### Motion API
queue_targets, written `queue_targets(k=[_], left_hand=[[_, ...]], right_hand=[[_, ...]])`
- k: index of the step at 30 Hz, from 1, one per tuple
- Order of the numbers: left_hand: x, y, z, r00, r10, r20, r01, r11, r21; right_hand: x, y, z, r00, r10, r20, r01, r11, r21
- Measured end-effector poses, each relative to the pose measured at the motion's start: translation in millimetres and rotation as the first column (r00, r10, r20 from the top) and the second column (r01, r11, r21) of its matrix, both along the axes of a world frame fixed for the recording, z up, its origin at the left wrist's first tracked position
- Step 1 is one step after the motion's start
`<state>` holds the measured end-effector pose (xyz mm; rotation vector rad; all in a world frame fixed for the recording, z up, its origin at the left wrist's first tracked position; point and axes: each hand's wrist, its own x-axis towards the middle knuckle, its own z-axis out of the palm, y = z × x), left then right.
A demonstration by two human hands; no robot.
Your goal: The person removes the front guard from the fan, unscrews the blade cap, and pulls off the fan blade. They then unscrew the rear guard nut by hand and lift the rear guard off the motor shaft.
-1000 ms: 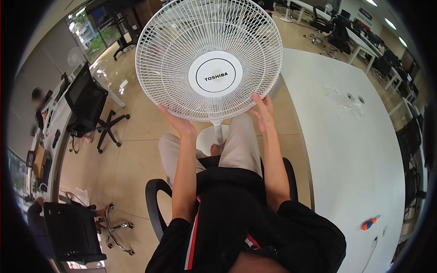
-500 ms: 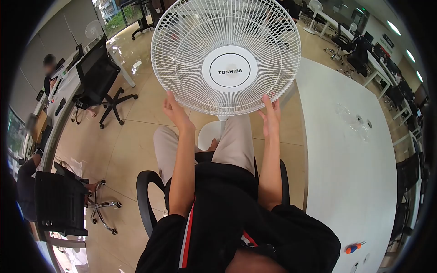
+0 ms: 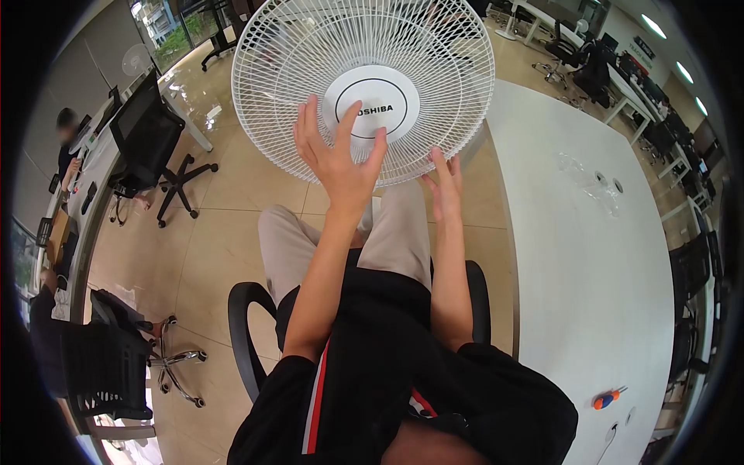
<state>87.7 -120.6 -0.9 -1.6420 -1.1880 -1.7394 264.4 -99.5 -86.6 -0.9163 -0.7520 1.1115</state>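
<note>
And up goes our left hand, from the lower-left edge of the grille to the front of the hub, fingers spread wide and hiding the start of the lettering; whether they touch it, we can't tell. Our right hand stays low at the right of the rim, fingers loosely parted. So the white fan, before our knees and beside the table, has only that hand at its edge.

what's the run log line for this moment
left hand: open, before round white wire fan grille, contact unclear | right hand: at grille's lower rim | orange-and-blue tool: on white tabletop
</note>
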Motion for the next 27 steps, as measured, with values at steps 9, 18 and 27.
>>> queue_targets(k=[9, 18, 27], left_hand=[[5.6, 7.6, -10.5, 0.997, -0.066, 0.042, 0.066, 0.998, -0.003], [3.6, 4.7, -13.9, 0.998, -0.065, 0.0, 0.065, 0.998, -0.006], [3.9, 5.5, -12.9, 0.991, -0.116, 0.067, 0.117, 0.993, -0.008]], right_hand=[[-1.4, -6.3, -1.4, 1.0, -0.028, 0.009, 0.028, 0.999, -0.018], [-5.2, -15.3, 3.2, 0.999, -0.026, 0.028, 0.027, 0.999, -0.019], [-8.9, -22.1, 9.8, 0.998, -0.046, 0.043, 0.048, 0.998, -0.047]])
